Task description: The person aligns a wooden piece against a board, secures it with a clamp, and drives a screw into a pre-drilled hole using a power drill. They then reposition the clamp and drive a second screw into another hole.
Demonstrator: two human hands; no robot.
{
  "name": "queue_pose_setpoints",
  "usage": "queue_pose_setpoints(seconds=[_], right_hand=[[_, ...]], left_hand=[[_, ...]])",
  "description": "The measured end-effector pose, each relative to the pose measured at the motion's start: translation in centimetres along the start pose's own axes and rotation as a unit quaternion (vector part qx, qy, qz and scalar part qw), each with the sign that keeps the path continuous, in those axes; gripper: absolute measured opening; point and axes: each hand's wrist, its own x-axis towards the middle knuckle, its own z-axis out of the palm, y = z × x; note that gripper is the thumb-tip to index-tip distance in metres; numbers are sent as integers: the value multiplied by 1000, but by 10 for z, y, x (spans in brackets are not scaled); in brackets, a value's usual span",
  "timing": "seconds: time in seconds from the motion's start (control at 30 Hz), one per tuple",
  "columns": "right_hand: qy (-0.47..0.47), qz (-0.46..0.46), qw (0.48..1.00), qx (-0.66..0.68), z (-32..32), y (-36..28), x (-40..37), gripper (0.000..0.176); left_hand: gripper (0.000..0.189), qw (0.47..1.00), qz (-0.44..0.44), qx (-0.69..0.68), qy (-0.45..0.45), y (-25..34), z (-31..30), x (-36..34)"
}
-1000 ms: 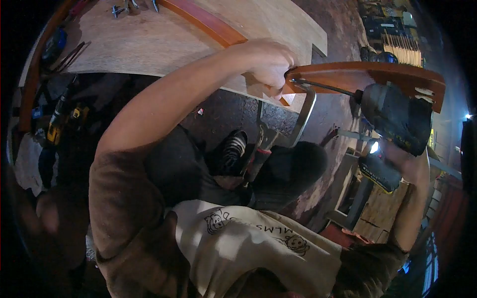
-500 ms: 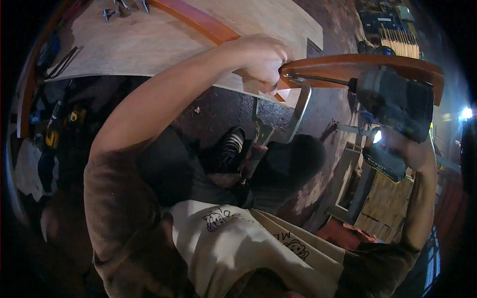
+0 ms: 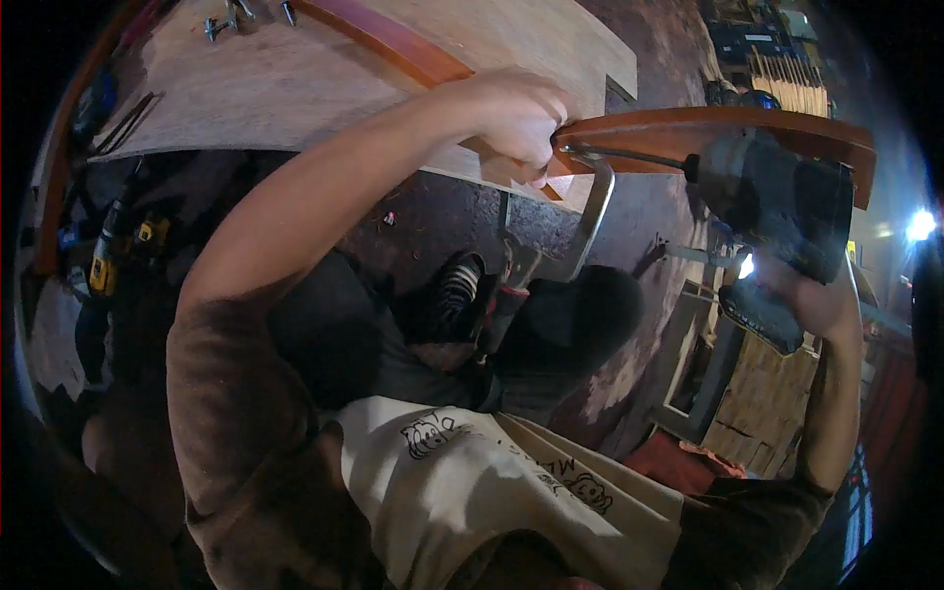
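In my right hand point(image 3: 801, 295) I grip a dark cordless drill point(image 3: 777, 197) by its handle, its lamp lit. The drill's long bit point(image 3: 634, 155) points left along a curved, varnished wooden piece point(image 3: 728, 126), its tip close to that piece's end. My left hand point(image 3: 526, 123) is closed around that same end, at the edge of a pale wooden board point(image 3: 295, 93); its fingertips are partly hidden. Just below my left hand, a metal clamp point(image 3: 597, 211) reaches up to the joint, and its red-and-black handle point(image 3: 501, 315) hangs down near my knees.
A second varnished strip point(image 3: 393, 44) lies across the board, with several screws point(image 3: 221, 25) at the upper left. A yellow-and-black drill point(image 3: 103, 261) is at the far left. To the right, a wooden crate point(image 3: 762, 398) and a bundle of thin sticks point(image 3: 787, 84) stand on the floor.
The drill has shifted slightly left, toward the end of the wooden piece. My left hand stays where it was.
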Motion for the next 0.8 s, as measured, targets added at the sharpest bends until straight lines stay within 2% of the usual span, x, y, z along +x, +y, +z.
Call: queue_pose_setpoints(seconds=[0.1,0.17,0.27,0.37,0.5,0.6,0.67,0.7,0.77,0.8], right_hand=[[39,48,998,22,4,-15,-5,37],[8,2,1000,-27,0,-8,-2,41],[25,-15,998,-57,4,-17,-2,39],[13,16,1000,15,3,-6,0,42],[58,-11,998,-20,6,-1,-2,45],[5,-2,999,-49,1,1,3,48],[41,-87,992,-81,3,3,0,47],[41,-87,992,-81,2,0,1,47],[-14,-3,997,-74,-3,-9,5,46],[-7,-49,997,-56,-1,-2,6,47]], left_hand=[[42,1000,10,1,-2,0,-1,-2],[43,1000,9,-12,-6,0,0,0],[44,1000,4,-20,-19,-3,3,3],[47,1000,1,-11,1,-2,0,3],[44,1000,-13,-17,-17,-2,2,2],[43,1000,-4,-13,-11,0,-2,0],[43,1000,-4,-18,-13,0,-1,0],[44,1000,-7,-15,-16,-1,0,3],[46,1000,-12,-12,-20,-5,3,6],[46,1000,-10,-9,-18,-8,5,7]])
